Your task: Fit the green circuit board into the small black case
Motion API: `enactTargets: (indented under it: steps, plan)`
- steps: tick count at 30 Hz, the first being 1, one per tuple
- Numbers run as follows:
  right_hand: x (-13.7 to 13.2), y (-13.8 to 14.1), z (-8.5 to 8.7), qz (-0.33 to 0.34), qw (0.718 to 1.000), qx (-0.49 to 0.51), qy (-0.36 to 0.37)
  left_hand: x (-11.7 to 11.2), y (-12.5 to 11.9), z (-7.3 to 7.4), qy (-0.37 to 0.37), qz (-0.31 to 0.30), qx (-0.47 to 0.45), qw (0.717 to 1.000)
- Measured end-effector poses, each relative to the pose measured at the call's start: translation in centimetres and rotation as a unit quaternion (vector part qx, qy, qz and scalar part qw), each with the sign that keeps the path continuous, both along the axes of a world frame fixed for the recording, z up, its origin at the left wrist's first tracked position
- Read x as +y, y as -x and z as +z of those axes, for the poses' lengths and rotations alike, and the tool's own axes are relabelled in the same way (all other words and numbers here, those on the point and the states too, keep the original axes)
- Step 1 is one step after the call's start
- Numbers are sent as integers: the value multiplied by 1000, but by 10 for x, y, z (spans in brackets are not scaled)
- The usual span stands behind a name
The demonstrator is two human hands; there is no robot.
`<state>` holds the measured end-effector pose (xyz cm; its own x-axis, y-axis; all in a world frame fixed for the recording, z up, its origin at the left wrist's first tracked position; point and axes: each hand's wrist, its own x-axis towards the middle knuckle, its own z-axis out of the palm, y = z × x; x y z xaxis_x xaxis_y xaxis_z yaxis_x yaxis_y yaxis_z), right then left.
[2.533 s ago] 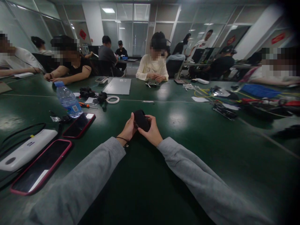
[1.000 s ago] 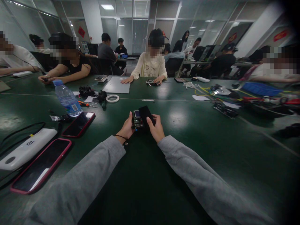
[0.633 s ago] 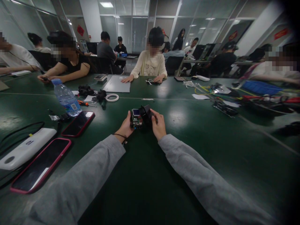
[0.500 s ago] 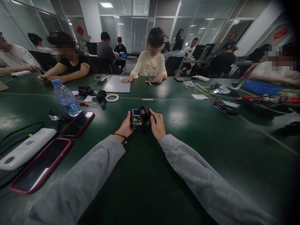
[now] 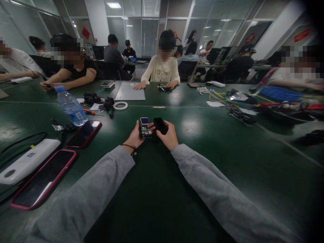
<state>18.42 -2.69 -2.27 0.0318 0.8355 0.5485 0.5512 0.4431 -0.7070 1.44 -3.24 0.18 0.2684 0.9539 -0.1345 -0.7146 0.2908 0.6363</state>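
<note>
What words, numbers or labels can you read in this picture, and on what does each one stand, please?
"10": on the white power bank at the left.
Water bottle label: a code square and print, too small to read.
Red wall signs: blurred, unreadable.
Circuit board in the left hand and black cover in the right hand: nothing legible.

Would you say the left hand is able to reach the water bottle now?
Probably yes: nothing upright stands between the left hand and the water bottle, but that hand holds the circuit board.
</note>
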Motion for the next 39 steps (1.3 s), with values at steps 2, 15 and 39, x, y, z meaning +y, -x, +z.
enactTargets:
  steps: [2, 15, 39]
  plan:
    - [1, 0, -1, 1, 1000, -27, -10, -1, 0, 3, 10, 3, -4, 1000]
    - [4, -11, 2, -6, 996, -91, -20, -3, 3, 6, 24, 7, -36, 999]
    - [14, -38, 2, 5, 995, -97, 1, -1, 8, 1, 32, 5, -62, 998]
